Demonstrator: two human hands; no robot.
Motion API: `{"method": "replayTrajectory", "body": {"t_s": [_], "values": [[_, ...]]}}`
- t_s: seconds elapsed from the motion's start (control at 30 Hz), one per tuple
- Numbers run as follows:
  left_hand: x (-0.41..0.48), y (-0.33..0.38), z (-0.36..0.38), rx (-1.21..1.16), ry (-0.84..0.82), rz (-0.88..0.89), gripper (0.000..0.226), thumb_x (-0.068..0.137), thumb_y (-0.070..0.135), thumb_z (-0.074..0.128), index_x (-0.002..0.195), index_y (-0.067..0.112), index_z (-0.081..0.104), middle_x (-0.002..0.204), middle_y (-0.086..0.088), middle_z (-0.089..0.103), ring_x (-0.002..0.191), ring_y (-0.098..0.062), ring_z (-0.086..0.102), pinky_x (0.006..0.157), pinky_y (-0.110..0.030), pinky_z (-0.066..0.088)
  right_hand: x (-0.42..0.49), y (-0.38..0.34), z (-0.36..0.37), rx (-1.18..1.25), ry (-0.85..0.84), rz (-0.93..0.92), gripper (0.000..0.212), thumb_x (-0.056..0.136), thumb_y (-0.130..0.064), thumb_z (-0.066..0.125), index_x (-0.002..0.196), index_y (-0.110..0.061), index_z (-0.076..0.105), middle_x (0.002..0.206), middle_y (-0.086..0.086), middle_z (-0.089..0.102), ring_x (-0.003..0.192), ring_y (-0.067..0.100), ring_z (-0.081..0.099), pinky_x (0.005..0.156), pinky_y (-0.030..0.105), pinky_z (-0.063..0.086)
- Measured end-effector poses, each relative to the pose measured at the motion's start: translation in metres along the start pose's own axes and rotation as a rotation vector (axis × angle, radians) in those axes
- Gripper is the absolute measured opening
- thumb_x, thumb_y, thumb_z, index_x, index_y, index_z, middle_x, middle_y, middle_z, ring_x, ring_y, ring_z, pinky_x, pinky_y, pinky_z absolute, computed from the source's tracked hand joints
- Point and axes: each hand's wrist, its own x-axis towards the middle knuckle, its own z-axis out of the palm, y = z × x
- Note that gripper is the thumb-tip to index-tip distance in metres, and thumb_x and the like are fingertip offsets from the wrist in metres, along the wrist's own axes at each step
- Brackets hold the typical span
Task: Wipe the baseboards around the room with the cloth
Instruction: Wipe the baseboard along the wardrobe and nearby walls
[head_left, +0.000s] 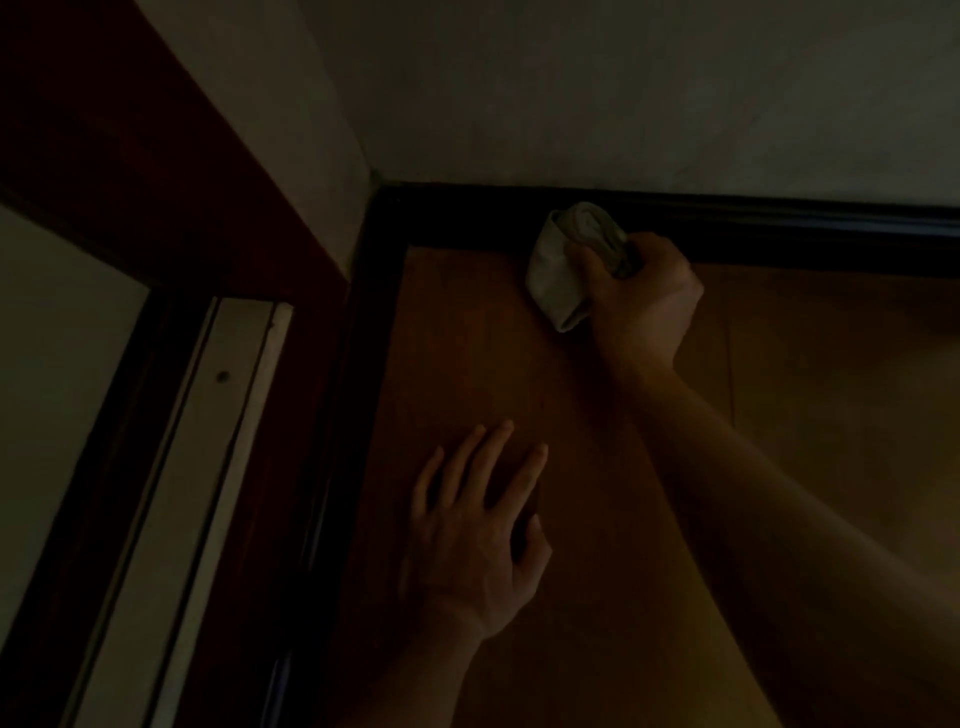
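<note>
Head view: fingers of the right hand (644, 296) curl tight round a bunched pale cloth (558, 270), pressing it onto the dark baseboard (779, 228) just beside the room corner, likely mid-wipe. Nearer, the left hand (478, 545) lies flat, fingers spread and empty, on the wooden floor (805, 389), apparently bracing the lean.

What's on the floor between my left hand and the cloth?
Nothing: the head view shows only bare floor between the left hand and the cloth.
</note>
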Motion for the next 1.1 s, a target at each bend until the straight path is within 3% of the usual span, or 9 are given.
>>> {"method": "replayTrajectory", "body": {"t_s": [0.1, 0.27, 0.37, 0.5, 0.63, 0.8, 0.97, 1.1], "values": [[0.001, 0.0, 0.0, 0.009, 0.006, 0.005, 0.063, 0.087, 0.05, 0.045, 0.15, 0.044, 0.036, 0.162, 0.006, 0.029, 0.149, -0.018, 0.026, 0.119, -0.048, 0.014, 0.0, -0.001, -0.002, -0.035, 0.025, -0.025, 0.031, 0.083, -0.043, 0.073, 0.082, -0.014, 0.061, 0.084, -0.003, 0.057, 0.074, 0.011, 0.054, 0.053, 0.008, 0.029], [0.0, 0.001, -0.001, 0.004, -0.007, 0.0, 0.064, 0.087, 0.05, 0.045, 0.149, 0.045, 0.036, 0.162, 0.006, 0.029, 0.148, -0.018, 0.027, 0.118, -0.048, 0.016, 0.002, -0.002, -0.005, -0.064, 0.002, -0.079, 0.028, 0.084, -0.037, 0.073, 0.086, -0.011, 0.064, 0.087, -0.002, 0.057, 0.076, 0.011, 0.054, 0.061, 0.022, 0.032], [0.001, 0.001, -0.003, 0.006, -0.006, 0.003, 0.063, 0.086, 0.049, 0.046, 0.149, 0.044, 0.038, 0.161, 0.005, 0.031, 0.148, -0.018, 0.028, 0.117, -0.049, 0.017, 0.0, -0.003, -0.004, -0.073, 0.047, -0.079, 0.027, 0.083, -0.034, 0.073, 0.084, -0.009, 0.062, 0.088, 0.003, 0.058, 0.075, 0.012, 0.052, 0.058, 0.022, 0.026], [0.001, 0.002, -0.004, 0.002, -0.016, 0.002, 0.063, 0.085, 0.048, 0.046, 0.148, 0.043, 0.04, 0.161, 0.004, 0.032, 0.148, -0.019, 0.029, 0.118, -0.048, 0.017, -0.001, -0.015, 0.005, -0.129, -0.031, -0.191, 0.028, 0.084, -0.034, 0.072, 0.086, -0.008, 0.061, 0.092, 0.006, 0.06, 0.075, 0.011, 0.05, 0.06, 0.027, 0.033], [0.0, 0.001, -0.003, -0.009, -0.017, 0.008, 0.064, 0.085, 0.049, 0.048, 0.149, 0.044, 0.038, 0.162, 0.005, 0.031, 0.148, -0.019, 0.029, 0.117, -0.05, 0.019, -0.004, -0.018, 0.01, -0.128, 0.004, -0.18, 0.029, 0.084, -0.035, 0.072, 0.082, -0.009, 0.06, 0.089, 0.006, 0.06, 0.072, 0.015, 0.053, 0.059, 0.027, 0.031], [0.001, 0.0, -0.003, -0.011, -0.025, 0.005, 0.066, 0.085, 0.049, 0.048, 0.15, 0.045, 0.036, 0.162, 0.006, 0.03, 0.148, -0.018, 0.027, 0.118, -0.048, 0.017, -0.013, -0.044, 0.036, -0.128, -0.094, -0.18, 0.032, 0.085, -0.04, 0.07, 0.077, -0.014, 0.054, 0.084, -0.003, 0.051, 0.073, 0.016, 0.053, 0.058, 0.03, 0.032], [0.002, 0.0, -0.004, -0.008, -0.023, 0.004, 0.067, 0.084, 0.049, 0.049, 0.15, 0.045, 0.037, 0.162, 0.006, 0.03, 0.148, -0.017, 0.027, 0.117, -0.049, 0.018, -0.018, -0.038, 0.039, -0.129, 0.012, -0.126, 0.028, 0.084, -0.038, 0.071, 0.081, -0.012, 0.06, 0.09, 0.002, 0.06, 0.076, 0.022, 0.059, 0.058, 0.031, 0.038], [0.001, -0.001, -0.004, -0.013, -0.018, 0.017, 0.063, 0.084, 0.05, 0.049, 0.146, 0.043, 0.038, 0.161, 0.005, 0.032, 0.146, -0.019, 0.031, 0.115, -0.05, 0.02, -0.022, -0.052, 0.054, -0.113, -0.063, -0.157, 0.03, 0.085, -0.038, 0.071, 0.081, -0.01, 0.06, 0.088, 0.001, 0.058, 0.075, 0.019, 0.058, 0.057, 0.03, 0.039]]}}
